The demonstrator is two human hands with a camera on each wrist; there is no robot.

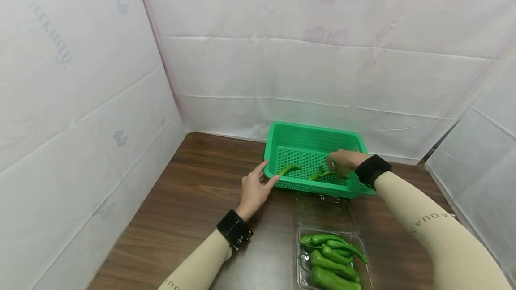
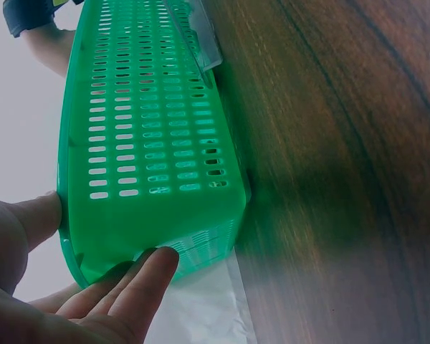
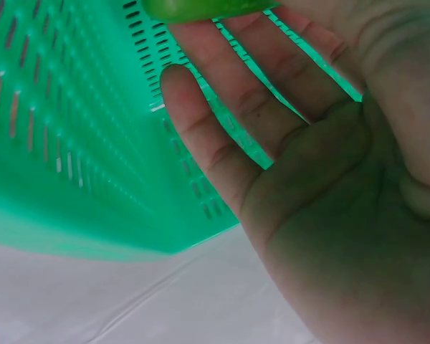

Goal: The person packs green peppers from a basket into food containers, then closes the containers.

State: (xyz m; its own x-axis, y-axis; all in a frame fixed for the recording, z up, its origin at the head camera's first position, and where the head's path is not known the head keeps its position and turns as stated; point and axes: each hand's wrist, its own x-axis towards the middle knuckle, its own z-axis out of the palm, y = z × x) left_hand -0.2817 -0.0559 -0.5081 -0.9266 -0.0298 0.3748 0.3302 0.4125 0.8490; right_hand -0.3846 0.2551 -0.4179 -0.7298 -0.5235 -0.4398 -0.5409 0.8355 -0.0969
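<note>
A green plastic basket (image 1: 312, 186) stands against the back wall, with a few green chili peppers (image 1: 289, 169) on its perforated floor. At its front left corner my left hand (image 1: 255, 191) grips the basket, thumb and fingers on either side of the corner; the left wrist view shows fingertips against the outer wall. Inside the basket's right part is my right hand (image 1: 342, 161). In the right wrist view a green chili pepper (image 3: 201, 7) lies across its fingertips, and the thumb's tip is out of frame.
In front of the basket lies an open clear plastic box (image 1: 298, 258) holding several green peppers (image 1: 332, 258). Its transparent lid (image 1: 324, 214) reaches to the basket's front. White sheeting (image 1: 258, 70) walls the brown wooden table (image 1: 193, 191) behind and on both sides.
</note>
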